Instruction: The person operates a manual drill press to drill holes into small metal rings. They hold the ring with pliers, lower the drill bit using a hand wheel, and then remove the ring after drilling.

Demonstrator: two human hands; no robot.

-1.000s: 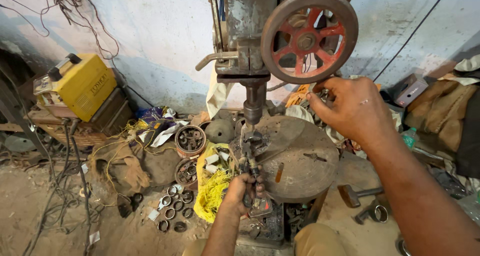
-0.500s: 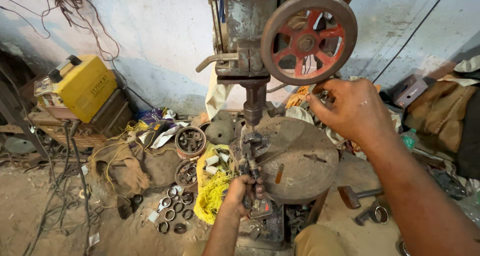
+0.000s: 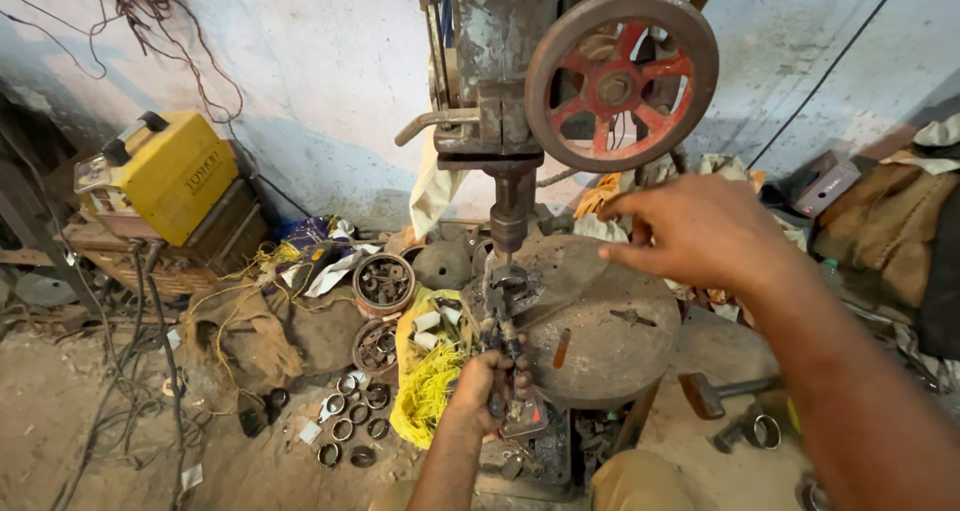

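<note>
Our left hand [image 3: 492, 386] clenches the metal part [image 3: 503, 311] under the drill bit [image 3: 508, 239]; we keep it steady and centred. Our right hand [image 3: 700, 233] reaches open-fingered beneath the red feed wheel [image 3: 621, 79], grasping nothing we can see, and should feed slowly.

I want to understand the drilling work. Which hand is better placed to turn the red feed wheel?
Probably the right hand: it hovers just below the red feed wheel, fingers open. The left hand is lower, gripping the metal workpiece under the drill chuck.
</note>
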